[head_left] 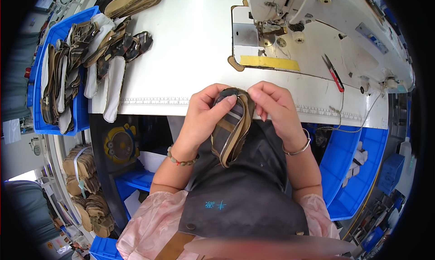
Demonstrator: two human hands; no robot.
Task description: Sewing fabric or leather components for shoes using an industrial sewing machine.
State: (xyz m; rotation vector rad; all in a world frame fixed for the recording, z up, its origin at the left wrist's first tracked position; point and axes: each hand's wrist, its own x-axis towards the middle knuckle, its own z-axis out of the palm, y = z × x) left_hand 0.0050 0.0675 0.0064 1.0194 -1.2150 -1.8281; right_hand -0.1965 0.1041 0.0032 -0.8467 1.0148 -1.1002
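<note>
A plaid fabric piece [228,132] in brown and grey, with a zipper running down it and tan edging, hangs before my apron at the table's front edge. My left hand [202,110] is closed on its upper left side, the thumb lying across the top near the zipper's end. At its upper right edge my right hand [277,103] has thumb and forefinger pressed together, the other fingers curled. Whatever is between those right fingertips, fabric or a thread, is too small to make out.
A sewing machine [335,20] stands at the back right of the white table [181,56]. Red-handled thread snips [334,74] lie beside it. A blue bin [81,110] at the left holds several plaid and white fabric pieces. More blue bins [337,165] stand below right.
</note>
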